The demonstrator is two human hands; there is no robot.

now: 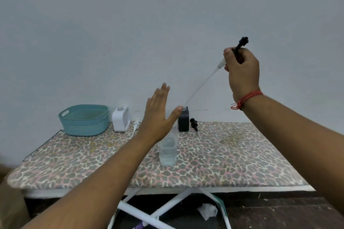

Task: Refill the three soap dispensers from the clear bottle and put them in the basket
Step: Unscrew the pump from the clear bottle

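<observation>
The right hand [242, 72] is raised well above the table [232, 154], its fingers [228, 53] curled round a black pump head [242, 42] whose top pokes out above the fist. From the fist a long clear dip tube [202, 83] slants down and to the left, its lower end reaching the mouth of the black dispenser [183, 120], which stands upright near the back edge of the table. A red thread bracelet [245, 99] circles the right wrist.

The left hand [158, 115] hovers flat and open in front of the black dispenser, fingers [161, 95] straight and together, thumb spread towards the tube's lower end; it holds nothing. Just below it the clear bottle [167, 150] stands upright near the middle of the table, with clear liquid in its lower part.

At the back left sits the teal basket [83, 120], nothing visible inside it. Just beside it on the right stands a white dispenser [121, 119] with no pump fitted, and a white pump [135, 126] lies on the table near it. A second black pump [194, 123] lies just right of the black dispenser. The table wears a leopard-print cover and stands on white crossed legs [167, 208]
</observation>
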